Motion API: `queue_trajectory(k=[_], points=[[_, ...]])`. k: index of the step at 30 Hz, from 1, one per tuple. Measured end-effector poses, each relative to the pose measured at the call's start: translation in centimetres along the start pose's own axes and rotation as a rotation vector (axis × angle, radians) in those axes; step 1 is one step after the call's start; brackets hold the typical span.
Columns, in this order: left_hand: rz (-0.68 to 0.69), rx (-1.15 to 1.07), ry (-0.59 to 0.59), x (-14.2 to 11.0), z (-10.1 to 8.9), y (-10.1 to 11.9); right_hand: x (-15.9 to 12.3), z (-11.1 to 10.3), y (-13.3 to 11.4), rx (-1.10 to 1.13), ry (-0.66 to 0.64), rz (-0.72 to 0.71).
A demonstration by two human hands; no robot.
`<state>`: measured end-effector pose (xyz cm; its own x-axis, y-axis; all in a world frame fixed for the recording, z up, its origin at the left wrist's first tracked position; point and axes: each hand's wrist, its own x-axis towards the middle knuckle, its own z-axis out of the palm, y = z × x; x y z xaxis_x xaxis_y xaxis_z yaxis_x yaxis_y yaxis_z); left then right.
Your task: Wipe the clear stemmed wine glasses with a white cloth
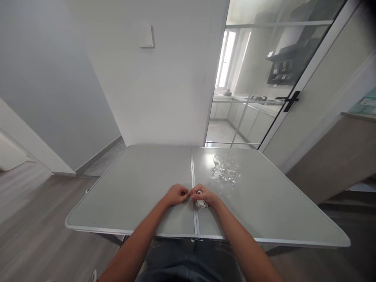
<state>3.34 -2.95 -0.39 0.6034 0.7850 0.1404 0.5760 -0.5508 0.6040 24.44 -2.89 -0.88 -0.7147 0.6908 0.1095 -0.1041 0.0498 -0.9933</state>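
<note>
My left hand [176,194] and my right hand [205,194] meet over the middle seam of a grey folding table [132,188]. Both are closed. A small white crumpled cloth or paper [201,203] shows under my right hand, gripped in its fingers. My left hand pinches toward the same spot, and what it holds is too small to make out. Several clear stemmed glasses [225,168] stand on the table beyond my right hand, well apart from it.
A white wall with a switch plate [146,36] rises behind the table. A glass sliding door [264,78] with a black handle [291,100] opens on a kitchen at right. A wooden counter [337,152] stands far right. Wood floor lies at left.
</note>
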Motion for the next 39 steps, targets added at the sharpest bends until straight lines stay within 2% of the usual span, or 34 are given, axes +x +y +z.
queue_trajectory(k=[39], points=[[-0.025,-0.02,0.005,0.16,-0.04,-0.01,-0.04,-0.1,-0.21,-0.053,0.021,0.033]])
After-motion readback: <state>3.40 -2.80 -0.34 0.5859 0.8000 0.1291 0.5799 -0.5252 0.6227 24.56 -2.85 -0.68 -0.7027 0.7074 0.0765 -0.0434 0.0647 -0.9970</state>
